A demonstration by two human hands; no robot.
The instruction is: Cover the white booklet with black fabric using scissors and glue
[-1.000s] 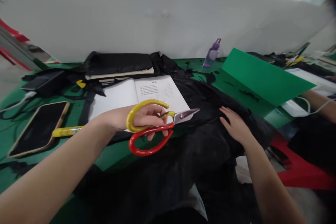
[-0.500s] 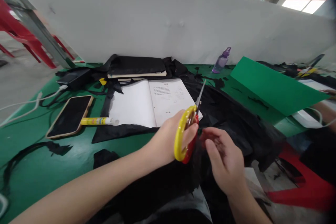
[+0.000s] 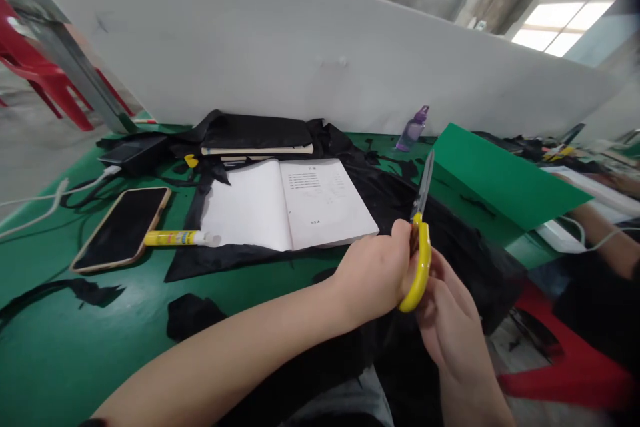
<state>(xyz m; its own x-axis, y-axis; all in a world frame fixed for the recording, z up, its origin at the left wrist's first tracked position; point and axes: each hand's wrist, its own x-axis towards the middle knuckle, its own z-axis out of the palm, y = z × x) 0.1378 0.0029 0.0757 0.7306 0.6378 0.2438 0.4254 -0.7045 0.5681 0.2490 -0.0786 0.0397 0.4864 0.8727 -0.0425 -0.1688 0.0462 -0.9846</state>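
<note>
Outward point the scissors (image 3: pixel 423 233), clamped in the left hand's (image 3: pixel 375 273) fingers; close beside, the right hand's (image 3: pixel 453 317) hold is hidden.

Right of centre, the scissors (image 3: pixel 421 270) pair shiny metal blades (image 3: pixel 425 183) with glossy yellow plastic on the handle. The book's (image 3: pixel 325 203) pages are matt paper. Creased black cloth (image 3: pixel 463 257) looks thin; the tabletop (image 3: pixel 55 333) smooth, faintly glossy; the bottle (image 3: pixel 412 133), upper right, translucent plastic.
</note>
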